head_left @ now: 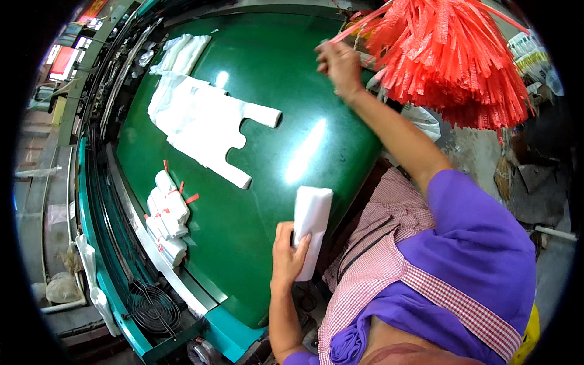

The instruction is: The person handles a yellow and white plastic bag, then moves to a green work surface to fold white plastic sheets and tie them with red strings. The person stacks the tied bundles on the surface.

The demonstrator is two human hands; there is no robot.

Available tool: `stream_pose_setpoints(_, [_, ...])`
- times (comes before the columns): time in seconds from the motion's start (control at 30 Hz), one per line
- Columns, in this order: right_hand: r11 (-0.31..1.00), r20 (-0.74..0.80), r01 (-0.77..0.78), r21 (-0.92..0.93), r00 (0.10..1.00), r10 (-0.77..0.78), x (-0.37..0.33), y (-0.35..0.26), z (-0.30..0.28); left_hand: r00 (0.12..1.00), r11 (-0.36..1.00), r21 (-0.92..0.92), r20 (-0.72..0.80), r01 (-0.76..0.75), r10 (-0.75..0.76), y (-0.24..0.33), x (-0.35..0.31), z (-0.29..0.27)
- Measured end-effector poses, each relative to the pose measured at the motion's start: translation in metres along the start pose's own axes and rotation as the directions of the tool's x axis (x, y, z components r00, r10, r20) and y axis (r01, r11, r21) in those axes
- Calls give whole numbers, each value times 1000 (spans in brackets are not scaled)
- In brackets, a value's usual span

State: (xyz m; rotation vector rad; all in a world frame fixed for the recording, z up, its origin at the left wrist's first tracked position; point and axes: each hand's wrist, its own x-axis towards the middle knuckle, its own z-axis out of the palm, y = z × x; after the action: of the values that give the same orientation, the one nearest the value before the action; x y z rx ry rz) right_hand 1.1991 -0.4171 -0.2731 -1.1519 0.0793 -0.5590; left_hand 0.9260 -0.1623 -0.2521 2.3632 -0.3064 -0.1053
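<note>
The left hand (288, 252) clasps a folded white plastic bag bundle (311, 222) on the green counter (274, 91); beyond the bundle, the right hand (338, 64) pinches one red plastic tie strip (359, 27) — binding comes next

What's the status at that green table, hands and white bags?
Left hand gripping folded white plastic bag bundle at table edge. Right hand pinching one strand of the hanging red plastic ties. Flat white bags lie apart, nothing blocking.

I see a glossy green surface (274, 79), smooth and throwing back lamp glare. At its 6 o'clock my left hand (287, 252) presses a folded white plastic bundle (311, 228), thin and faintly shiny. At 1 o'clock hang orange plastic strips (450, 55), ribbed. My apron (377, 255) is matt checked cloth.
</note>
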Motion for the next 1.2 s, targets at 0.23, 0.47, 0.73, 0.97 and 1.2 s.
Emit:
stream_pose_setpoints(0.23, [860,788,468,-201,-445,426,-231,-57,28,916,353,-919,20,174,-400,-35,-71,-6])
stream_pose_setpoints(0.47, [843,940,509,172,-340,13,-205,-73,-3,927,739,-630,-79,238,-366,-39,-30,-67])
stream_pose_setpoints(0.73, [685,847,-513,-518,-194,496,-211,-41,70,889,989,136,-458,55,14,-30,-21,-7])
stream_pose_setpoints(0.97, [766,981,614,191,-141,-131,-234,-37,52,826,823,-567,-451,26,-337,-57,-37,-6])
stream_pose_setpoints(1.2, [940,925,214,-266,-217,311,-228,-53,63,844,909,-410,-459,77,-279,-56,-29,-3])
